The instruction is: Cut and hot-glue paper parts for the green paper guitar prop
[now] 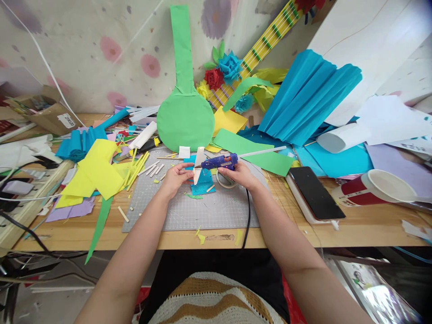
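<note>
My right hand is closed round a blue hot glue gun, with a long glue stick poking out of its back. The gun's nozzle points left and meets a pale, narrow paper strip. My left hand pinches the lower part of that strip between thumb and fingers. Beneath it lies a piece of blue crepe paper on the grey cutting mat. Just behind stands a green banjo-shaped paper piece, leaning on the wall, with a small white square at its bottom edge.
Short white sticks and yellow paper scraps lie left. A phone and a paper cup stand right. The gun's black cord runs over the table's front edge. Folded blue paper leans behind.
</note>
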Tool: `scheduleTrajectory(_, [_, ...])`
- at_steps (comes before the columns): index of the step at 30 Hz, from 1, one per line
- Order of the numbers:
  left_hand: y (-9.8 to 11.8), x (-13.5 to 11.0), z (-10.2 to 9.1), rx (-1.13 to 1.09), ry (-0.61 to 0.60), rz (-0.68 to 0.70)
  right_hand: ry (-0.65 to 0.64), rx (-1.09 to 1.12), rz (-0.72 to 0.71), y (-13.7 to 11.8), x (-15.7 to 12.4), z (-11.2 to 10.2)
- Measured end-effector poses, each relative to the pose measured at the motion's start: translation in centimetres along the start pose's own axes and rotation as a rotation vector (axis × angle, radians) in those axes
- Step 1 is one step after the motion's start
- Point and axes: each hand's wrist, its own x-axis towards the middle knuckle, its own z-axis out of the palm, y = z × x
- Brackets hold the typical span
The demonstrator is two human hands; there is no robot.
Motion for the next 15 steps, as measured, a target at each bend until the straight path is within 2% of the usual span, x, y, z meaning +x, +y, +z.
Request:
scheduleTrajectory(3, [0.0,0.0,0.0,0.003,-0.005,0.000,0.021,0.060,0.028,-0.2,0.0,0.1])
scheduleTrajectory(6, [-0.1,0.1,0.0,-0.030,0.001,0.003,0.045,0.211,0.043,-0.1,0.0,-0.3])
scheduleTrajectory(10, [-0.3,0.4,-0.3,-0.120,0.025,0.028,0.220,0.355,-0.038,0.8,0.2,-2.4])
scheduleTrajectory(13, [-0.2,0.6,-0.5,-0.185,0.082,0.052,0.365,0.286,-0.003,2.0,0.3,-4.4])
scheduleTrajectory(15, [-0.1,0.7,-0.5,-0.230,0.128,0.060,0.399,0.147,0.091,2.8,0.4,-5.1])
